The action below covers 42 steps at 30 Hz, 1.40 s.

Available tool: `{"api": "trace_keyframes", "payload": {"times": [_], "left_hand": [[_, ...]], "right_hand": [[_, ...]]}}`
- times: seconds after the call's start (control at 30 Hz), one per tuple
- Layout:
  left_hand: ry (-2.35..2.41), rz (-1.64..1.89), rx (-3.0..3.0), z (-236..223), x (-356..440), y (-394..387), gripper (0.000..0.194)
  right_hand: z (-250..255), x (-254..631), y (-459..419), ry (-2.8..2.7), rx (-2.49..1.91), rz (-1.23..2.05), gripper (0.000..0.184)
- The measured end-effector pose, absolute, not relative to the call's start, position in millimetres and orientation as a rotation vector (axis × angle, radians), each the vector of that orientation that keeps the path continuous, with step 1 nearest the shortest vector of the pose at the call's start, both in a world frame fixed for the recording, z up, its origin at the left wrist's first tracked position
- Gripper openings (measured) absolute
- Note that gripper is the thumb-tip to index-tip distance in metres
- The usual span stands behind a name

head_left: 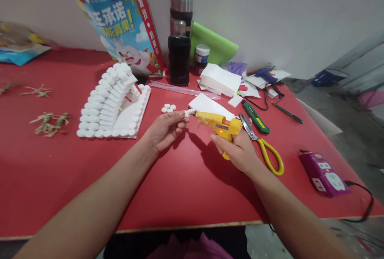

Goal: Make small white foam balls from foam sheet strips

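Left of centre in the frame, a white model with stairs (pixel 111 109) stands on the red table (pixel 186 199), with round white discs lining its sides and base edge, so much of it looks built. Near the middle, a few loose white discs (pixel 168 108) lie apart from it, seemingly unused. The left hand (pixel 166 131) has its fingers closed on a small white piece (pixel 189 112), not yet on the model, right at the nozzle of the yellow glue gun (pixel 211 120), whose handle the fingers of the right hand (pixel 240 151) grip
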<state>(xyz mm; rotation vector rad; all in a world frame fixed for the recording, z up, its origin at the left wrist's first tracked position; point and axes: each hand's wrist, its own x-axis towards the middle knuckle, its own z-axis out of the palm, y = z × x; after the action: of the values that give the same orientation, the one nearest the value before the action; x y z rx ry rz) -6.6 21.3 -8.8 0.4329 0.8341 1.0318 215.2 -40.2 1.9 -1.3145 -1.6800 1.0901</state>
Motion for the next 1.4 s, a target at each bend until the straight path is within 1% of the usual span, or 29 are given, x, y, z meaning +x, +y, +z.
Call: {"api": "trace_keyframes", "payload": {"times": [0.17,0.3,0.53,0.67,0.87,1.07,1.27,1.4], "left_hand": [[0.833,1.064,0.545,-13,-7,21,0.008],[0.840,1.105,0.781,-19,-6,20,0.021],[0.923,1.114,0.972,-19,-7,15,0.025],[0.924,1.137,0.981,-19,-7,15,0.026],[0.876,1.163,0.933,-17,-6,15,0.025],[0.883,1.151,0.904,-14,-5,16,0.026],[0.882,1.131,0.887,-15,-4,17,0.028],[0.852,1.122,0.864,-13,-3,16,0.030]], "right_hand": [[1,219,-41,-1.574,-1.374,1.068,0.042],[5,219,-44,-1.531,-1.300,1.045,0.041],[2,216,-44,-1.656,-1.288,1.045,0.037],[0,214,-43,-1.675,-1.279,1.045,0.035],[1,215,-43,-1.628,-1.349,1.024,0.040],[3,217,-45,-1.566,-1.368,1.021,0.040],[1,214,-44,-1.658,-1.311,1.037,0.036],[0,214,-41,-1.618,-1.368,1.033,0.038]]}}
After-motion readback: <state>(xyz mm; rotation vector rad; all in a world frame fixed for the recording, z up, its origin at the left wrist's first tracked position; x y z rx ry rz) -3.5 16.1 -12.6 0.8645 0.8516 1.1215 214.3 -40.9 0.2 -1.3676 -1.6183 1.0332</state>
